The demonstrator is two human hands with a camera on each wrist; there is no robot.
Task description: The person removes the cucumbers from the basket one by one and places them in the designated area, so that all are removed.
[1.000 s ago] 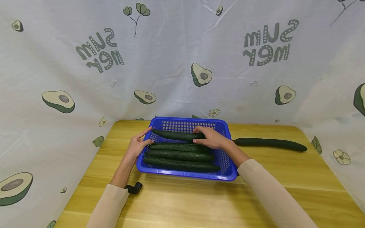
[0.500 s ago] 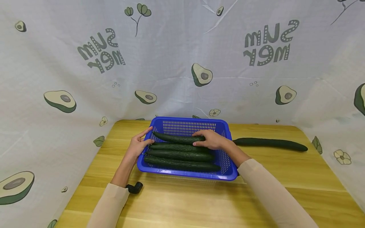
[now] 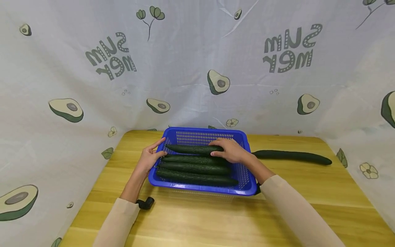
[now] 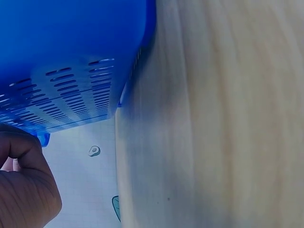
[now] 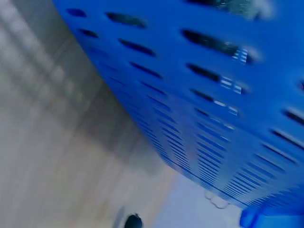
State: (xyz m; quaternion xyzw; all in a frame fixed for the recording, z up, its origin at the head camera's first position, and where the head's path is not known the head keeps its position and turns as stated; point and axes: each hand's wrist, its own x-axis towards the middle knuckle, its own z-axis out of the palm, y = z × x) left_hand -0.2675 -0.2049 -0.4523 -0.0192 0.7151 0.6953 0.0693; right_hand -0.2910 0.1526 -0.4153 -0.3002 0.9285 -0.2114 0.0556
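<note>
In the head view a blue plastic basket [image 3: 202,129] holds several long dark green cucumbers lying side by side. My right hand [image 3: 229,150] reaches inside and grips the right end of the rearmost cucumber [image 3: 188,149], its thumb on the near side. At the left rim, my left hand [image 3: 148,160] holds the basket, thumb hooked over the edge. The left wrist view shows that hand's bent fingers [image 4: 26,152] close by the basket's slotted wall [image 4: 66,95]. Through slots in the right wrist view, dark green skin [image 5: 232,4] shows; the right hand is out of that frame.
Another cucumber [image 3: 293,155] lies on the wooden table [image 3: 200,223] to the right of the basket. A white curtain [image 3: 185,85] printed with avocados hangs behind and at both sides. A small black device [image 3: 145,203] sits at the left wrist.
The rearmost cucumber has come down and slightly toward me inside the basket, with my right hand on its end. My left hand has stayed at the rim.
</note>
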